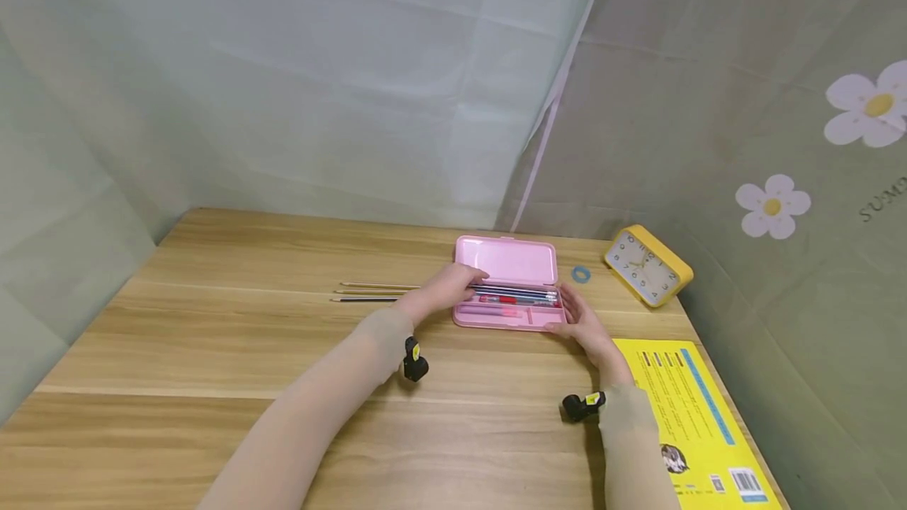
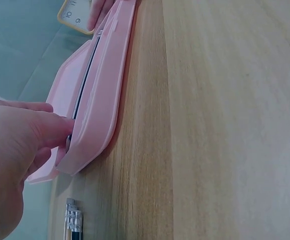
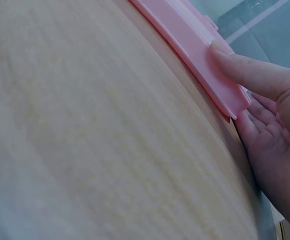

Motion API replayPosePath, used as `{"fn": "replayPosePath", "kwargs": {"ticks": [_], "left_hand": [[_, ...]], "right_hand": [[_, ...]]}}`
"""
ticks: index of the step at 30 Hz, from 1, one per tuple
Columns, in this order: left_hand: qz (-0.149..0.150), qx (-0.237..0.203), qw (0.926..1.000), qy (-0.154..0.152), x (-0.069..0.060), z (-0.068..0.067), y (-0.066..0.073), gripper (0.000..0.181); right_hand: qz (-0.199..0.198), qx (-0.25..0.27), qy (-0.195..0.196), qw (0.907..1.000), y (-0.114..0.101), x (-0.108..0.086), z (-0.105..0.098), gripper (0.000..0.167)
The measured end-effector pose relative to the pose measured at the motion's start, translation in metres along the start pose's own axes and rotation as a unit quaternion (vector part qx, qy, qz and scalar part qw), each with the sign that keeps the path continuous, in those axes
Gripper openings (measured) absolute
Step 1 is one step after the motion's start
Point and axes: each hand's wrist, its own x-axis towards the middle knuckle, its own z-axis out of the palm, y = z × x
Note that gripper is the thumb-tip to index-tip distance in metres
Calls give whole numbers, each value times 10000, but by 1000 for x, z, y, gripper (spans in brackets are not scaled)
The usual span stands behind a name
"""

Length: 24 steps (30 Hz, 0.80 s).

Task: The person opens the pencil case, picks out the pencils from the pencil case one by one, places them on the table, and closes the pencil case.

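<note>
A pink pencil case [image 1: 506, 260] lies with its lid folded back on the wooden table. Dark pencils [image 1: 520, 290] lie along its rear compartment, with a red-marked pen [image 1: 499, 300] and pink pens [image 1: 489, 311] in front. At the case's left end, my left hand [image 1: 450, 285] reaches inside; in the left wrist view its fingertips pinch the end of a dark pencil [image 2: 86, 80]. My right hand [image 3: 274, 115] grips the case's right end, thumb on the front wall and fingers round the end. Several loose pencils [image 1: 375, 292] lie left of the case, partly behind my left wrist.
A blue ring [image 1: 581, 274] lies right of the lid, near a yellow clock [image 1: 648, 266] leaning back at the table's right side. By my right forearm is a yellow book [image 1: 680, 400]. Hanging cloth [image 1: 368, 85] stands behind the table [image 1: 212, 337].
</note>
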Motion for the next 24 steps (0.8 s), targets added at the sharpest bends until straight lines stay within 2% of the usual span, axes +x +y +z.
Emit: {"fn": "replayPosePath", "kwargs": {"ticks": [7,14,22,24], "left_hand": [[-121,7,9999,-66,3,0,2,38],[-5,185,9998,98,7,3,2,39],[-114,96,9999,41,9,5,3,41],[-50,185,9998,107,9,6,3,39]], "right_hand": [[-25,-39,-26,10000,-2,-1,0,96],[-12,13,-1,10000,-4,-1,1,96],[55,-16,38,10000,-1,-1,1,96],[56,-15,44,10000,-1,-2,1,96]]}}
